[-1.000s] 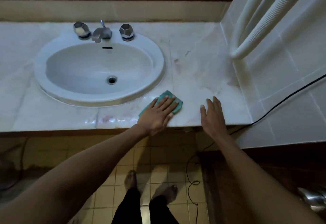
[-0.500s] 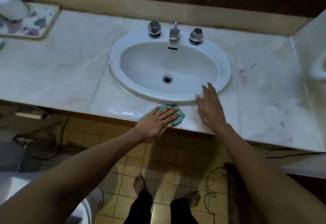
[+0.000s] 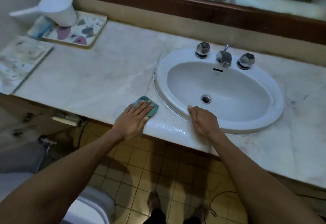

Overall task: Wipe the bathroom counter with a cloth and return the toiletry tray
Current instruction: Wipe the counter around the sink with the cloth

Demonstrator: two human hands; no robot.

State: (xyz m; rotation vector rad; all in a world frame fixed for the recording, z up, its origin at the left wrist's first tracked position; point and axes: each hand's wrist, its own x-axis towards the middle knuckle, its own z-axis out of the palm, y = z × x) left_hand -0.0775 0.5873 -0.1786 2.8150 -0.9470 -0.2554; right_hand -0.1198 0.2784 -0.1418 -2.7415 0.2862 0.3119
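My left hand (image 3: 134,118) lies flat on a teal cloth (image 3: 152,108), pressing it to the white marble counter (image 3: 98,81) near the front edge, just left of the sink (image 3: 275,111). A wet streak shines along the front edge to the right of the cloth. My right hand (image 3: 202,119) rests with fingers together on the sink's front rim and holds nothing. The toiletry tray (image 3: 91,35), patterned with coloured shapes, sits at the far left back of the counter with a white dipper (image 3: 58,11) and a tube on it.
A faucet (image 3: 224,57) with two faceted knobs stands behind the basin. A mirror with a dark wood frame runs along the back wall. A patterned cloth or mat (image 3: 19,59) lies at the counter's left end. A toilet (image 3: 91,206) and a black cable are below on the tiled floor.
My left hand has slid the cloth leftward along the front edge, from right of the sink to left of it. My right hand followed onto the sink rim. The view panned left.
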